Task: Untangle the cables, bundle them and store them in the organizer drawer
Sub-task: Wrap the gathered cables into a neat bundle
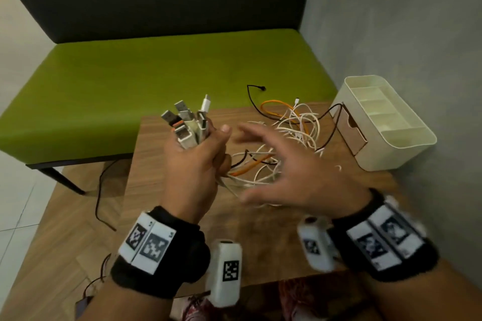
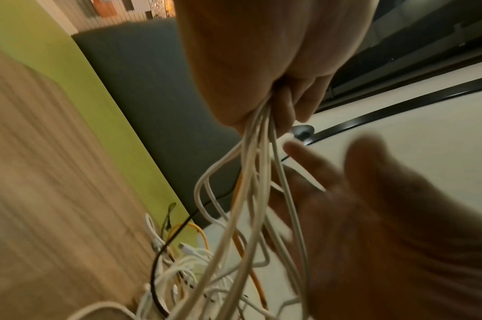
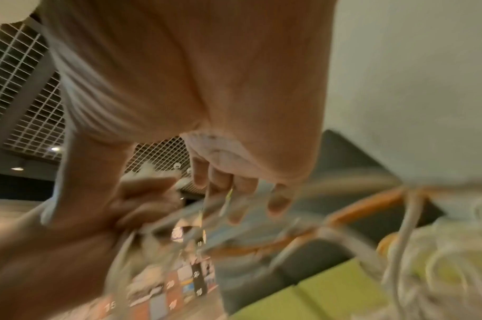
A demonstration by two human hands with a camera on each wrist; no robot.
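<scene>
Several cables lay in a loose tangle on the wooden counter, mostly white, with one orange and one dark strand running through them. Their plug ends were gathered upright in the left hand, whose fingers were curled tight round the bunch, the metal plugs fanning out above the fist. From below the fist the strands trailed down and to the right into the heap; the left wrist view showed them leaving the bottom of the closed hand as a sheaf of white cords.

Just beside that fist, the right hand hovered over the trailing strands with its fingers spread and relaxed, blurred, gripping nothing that could be made out. In the right wrist view its fingertips hung just above the smeared cords.

At the counter's far right corner stood a cream organizer, its top divided into compartments and its small brown drawer pulled partly out. The dark cable's far stretch reached up against the drawer front. Behind the counter ran a green bench with a dark backrest.
</scene>
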